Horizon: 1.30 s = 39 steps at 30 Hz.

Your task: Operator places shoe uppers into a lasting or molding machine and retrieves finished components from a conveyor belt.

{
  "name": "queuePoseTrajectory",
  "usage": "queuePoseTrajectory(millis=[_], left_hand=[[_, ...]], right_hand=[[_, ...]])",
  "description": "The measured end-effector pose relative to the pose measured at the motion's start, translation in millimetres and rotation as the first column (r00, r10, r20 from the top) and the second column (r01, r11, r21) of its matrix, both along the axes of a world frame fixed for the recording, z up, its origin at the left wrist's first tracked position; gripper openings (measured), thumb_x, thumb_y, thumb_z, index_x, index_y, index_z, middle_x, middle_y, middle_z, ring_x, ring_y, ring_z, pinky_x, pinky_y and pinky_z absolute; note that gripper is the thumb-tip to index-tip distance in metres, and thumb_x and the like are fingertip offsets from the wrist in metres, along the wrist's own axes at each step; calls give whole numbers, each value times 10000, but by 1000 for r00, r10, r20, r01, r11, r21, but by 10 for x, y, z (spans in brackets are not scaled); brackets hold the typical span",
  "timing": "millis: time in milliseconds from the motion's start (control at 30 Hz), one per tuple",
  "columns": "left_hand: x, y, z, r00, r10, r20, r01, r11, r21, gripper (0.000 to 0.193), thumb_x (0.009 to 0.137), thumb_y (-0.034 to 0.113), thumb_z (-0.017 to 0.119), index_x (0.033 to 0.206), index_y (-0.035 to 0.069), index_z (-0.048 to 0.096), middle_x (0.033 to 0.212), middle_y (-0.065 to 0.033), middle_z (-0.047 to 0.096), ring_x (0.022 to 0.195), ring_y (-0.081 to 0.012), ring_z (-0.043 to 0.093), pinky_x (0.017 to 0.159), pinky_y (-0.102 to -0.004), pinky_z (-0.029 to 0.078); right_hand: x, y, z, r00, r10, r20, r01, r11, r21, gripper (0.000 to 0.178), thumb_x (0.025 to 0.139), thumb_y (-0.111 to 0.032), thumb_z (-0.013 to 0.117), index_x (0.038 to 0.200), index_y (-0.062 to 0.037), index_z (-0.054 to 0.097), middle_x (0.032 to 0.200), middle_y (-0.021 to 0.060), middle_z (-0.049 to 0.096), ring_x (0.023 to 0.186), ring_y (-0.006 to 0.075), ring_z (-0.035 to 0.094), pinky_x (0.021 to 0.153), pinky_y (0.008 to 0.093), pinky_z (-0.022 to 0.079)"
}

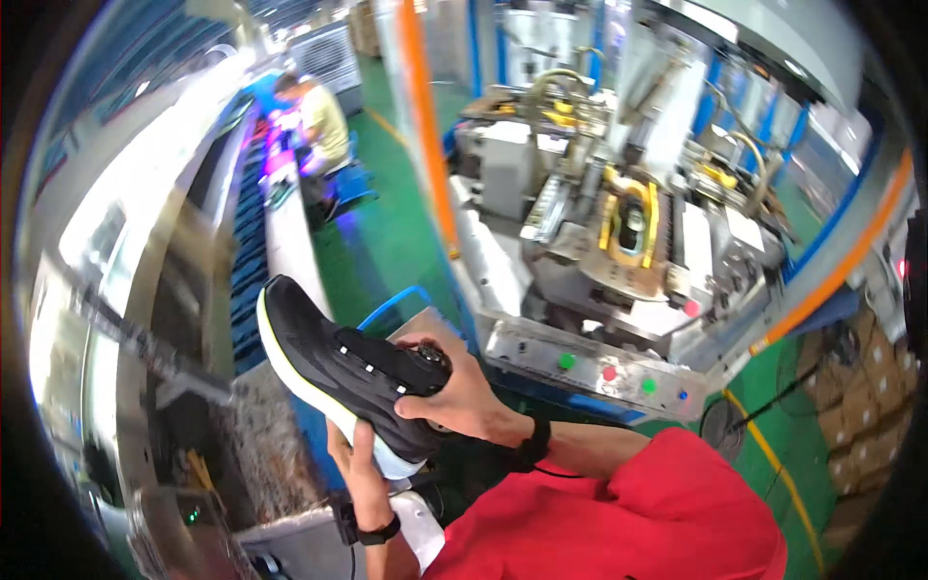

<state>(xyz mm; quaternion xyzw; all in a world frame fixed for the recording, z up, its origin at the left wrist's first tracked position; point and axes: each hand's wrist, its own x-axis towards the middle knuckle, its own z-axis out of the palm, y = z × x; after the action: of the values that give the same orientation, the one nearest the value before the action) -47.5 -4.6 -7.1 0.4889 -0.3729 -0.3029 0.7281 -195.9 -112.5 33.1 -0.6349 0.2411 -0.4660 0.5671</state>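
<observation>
Shoe [324, 354], long axis diagonal, toe up-left, clasped by left grip [363, 480], right grip [467, 397]

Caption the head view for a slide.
Left hand and right hand hold a black, white-soled sneaker left of a silvery metal machine.

We have the shoe [324, 353] between our left hand [363, 480], at its sole, and our right hand [462, 394], at its collar; left lies the work line [294, 253], a co-worker [326, 126] farther off beside it, and ahead-right the machine [619, 277]
</observation>
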Motion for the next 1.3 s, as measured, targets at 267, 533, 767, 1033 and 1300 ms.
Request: queuePoseTrajectory(millis=[267,533,767,1033,1300], left_hand=[[-1891,-1406,361,795,-593,126,526,778,343,414,941,185,590,1286,-31,508,1169,-78,591,1012,-154,558,899,-293,444],[-3432,-3540,-239,653,-755,-62,723,597,349,489,975,306,599,1296,-55,520,1191,-112,619,1033,-197,639,888,-297,519],[-4386,-4968,-993,587,-554,590,276,823,497,730,703,408,787,1210,-75,579,1118,-287,652,1060,-395,635,912,-433,491],[-4194,-5400,-1239,795,-587,152,473,758,450,342,679,76,703,977,-87,666,911,-170,718,786,-301,685,770,-410,519],[-3076,-4082,-445,564,-461,-685,815,447,369,214,822,35,682,1016,-49,651,935,-84,673,827,-161,646,727,-300,536]], right_hand=[[-2419,-587,134,875,-483,-30,484,868,110,678,595,-76,812,1230,-24,581,1105,79,647,1001,149,617,902,281,494],[-4039,-831,15,387,-921,-37,918,381,108,610,609,-35,721,1202,3,581,1043,74,633,895,159,622,837,289,502],[-4514,-765,-120,-4,-985,-174,1000,1,-28,585,645,-11,654,1224,14,574,1163,100,594,1037,186,580,956,298,447],[-4780,-1374,-108,-139,-962,-234,983,-106,-150,533,683,-62,674,1202,23,584,1085,85,616,943,173,590,881,291,466],[-5010,-3301,141,-34,-744,-667,860,318,-399,537,597,-245,776,1041,34,666,932,181,687,851,262,660,774,336,519]])
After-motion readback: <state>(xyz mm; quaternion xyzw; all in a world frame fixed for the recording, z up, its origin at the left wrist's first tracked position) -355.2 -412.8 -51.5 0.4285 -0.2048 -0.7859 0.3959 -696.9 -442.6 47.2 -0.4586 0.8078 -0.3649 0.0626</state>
